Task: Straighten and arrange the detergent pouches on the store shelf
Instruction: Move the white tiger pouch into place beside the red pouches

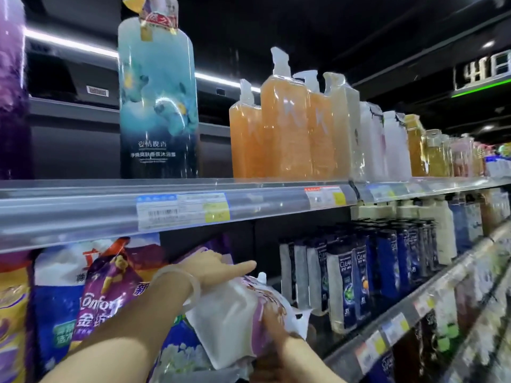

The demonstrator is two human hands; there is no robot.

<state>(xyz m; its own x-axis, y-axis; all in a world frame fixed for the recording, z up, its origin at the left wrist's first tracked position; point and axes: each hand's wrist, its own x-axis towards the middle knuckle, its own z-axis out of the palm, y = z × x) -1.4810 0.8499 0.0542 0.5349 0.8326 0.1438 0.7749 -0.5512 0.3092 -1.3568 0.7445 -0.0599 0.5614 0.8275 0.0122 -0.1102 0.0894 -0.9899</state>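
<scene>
A white and purple spouted detergent pouch lies tilted at the front of the middle shelf, its cap pointing up and right. My left hand, with a pale bangle on the wrist, reaches over the pouch's top with fingers stretched to the right. My right hand grips the pouch's lower right side. To the left stand a purple Comfort pouch, a blue and white pouch and a yellow and purple pouch, leaning against each other.
Dark blue Clear shampoo bottles stand in rows right of the pouch, with a dark gap between. The shelf edge with price tags runs just above my hands. The upper shelf carries a tall teal bottle and orange pump bottles.
</scene>
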